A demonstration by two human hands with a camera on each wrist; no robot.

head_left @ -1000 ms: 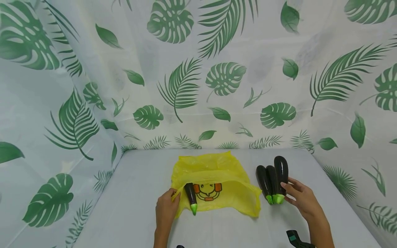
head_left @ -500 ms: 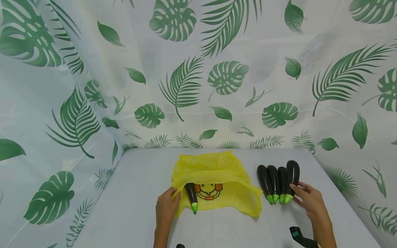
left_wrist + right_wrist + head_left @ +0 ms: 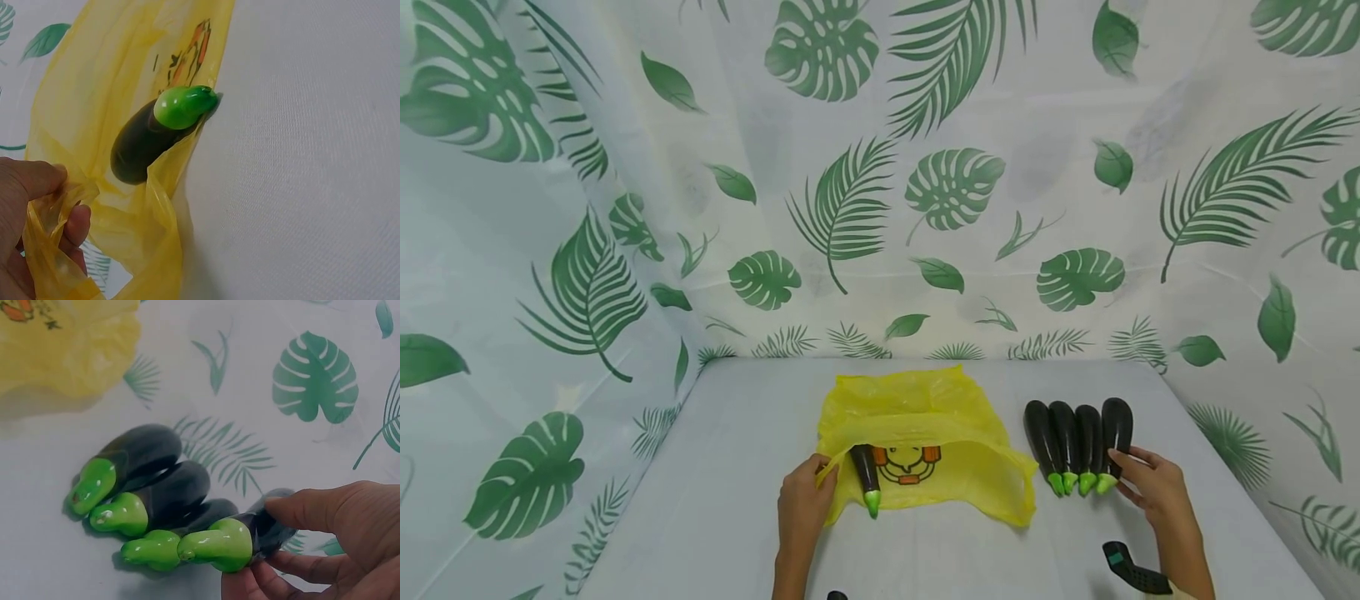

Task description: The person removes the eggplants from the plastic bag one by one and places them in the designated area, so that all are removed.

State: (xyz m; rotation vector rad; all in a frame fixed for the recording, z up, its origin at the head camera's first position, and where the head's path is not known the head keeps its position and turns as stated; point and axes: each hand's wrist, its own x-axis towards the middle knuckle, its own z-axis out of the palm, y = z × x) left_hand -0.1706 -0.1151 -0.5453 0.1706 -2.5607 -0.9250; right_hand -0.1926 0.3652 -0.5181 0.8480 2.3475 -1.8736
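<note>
A yellow plastic bag [image 3: 917, 433] with a printed cartoon face lies flat on the table. My left hand [image 3: 803, 500] pinches the left edge of its mouth between thumb and fingers. Inside the bag's opening rests one eggplant [image 3: 867, 483], green cap toward me; its far end is covered in the head view. To the right of the bag, several dark eggplants [image 3: 1063, 442] with green caps lie side by side. My right hand [image 3: 1157, 487] grips the rightmost eggplant [image 3: 219, 545], thumb on top and fingers underneath. In the right wrist view it overlaps its neighbour.
The white table [image 3: 730, 467] is backed by a leaf-patterned cloth [image 3: 865, 208], which also rises at both sides. A black device [image 3: 1135, 571] sits by my right wrist. Another dark object [image 3: 837, 595] is just visible at the bottom edge.
My right hand has moved right and slightly toward me with its eggplant, to the right end of the row. An eggplant partly hidden before now shows fully. My left hand keeps its hold.
</note>
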